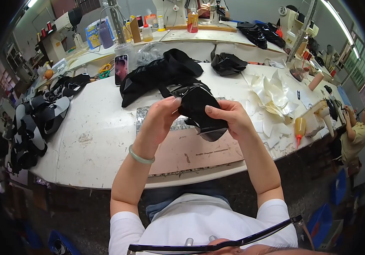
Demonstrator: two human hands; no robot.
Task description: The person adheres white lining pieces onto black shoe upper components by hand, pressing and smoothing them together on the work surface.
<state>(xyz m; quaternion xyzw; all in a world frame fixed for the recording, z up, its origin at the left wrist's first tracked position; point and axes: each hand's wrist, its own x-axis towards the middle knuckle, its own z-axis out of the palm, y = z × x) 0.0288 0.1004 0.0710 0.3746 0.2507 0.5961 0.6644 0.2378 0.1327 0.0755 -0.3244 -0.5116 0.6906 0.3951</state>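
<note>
A folded black piece of part-glossy, part-matte sheet material (203, 111) is held up over the worn white counter (93, 136), between the left hand (164, 117) and the right hand (234, 119); each grip is closed on it, the left at its upper-left edge, the right with thumb laid on its right side; its long axis slants from upper left to lower right, the left hand nearer the upper end, the right nearer the lower; a flat pinkish board (191, 149) lies nearer the body.
</note>
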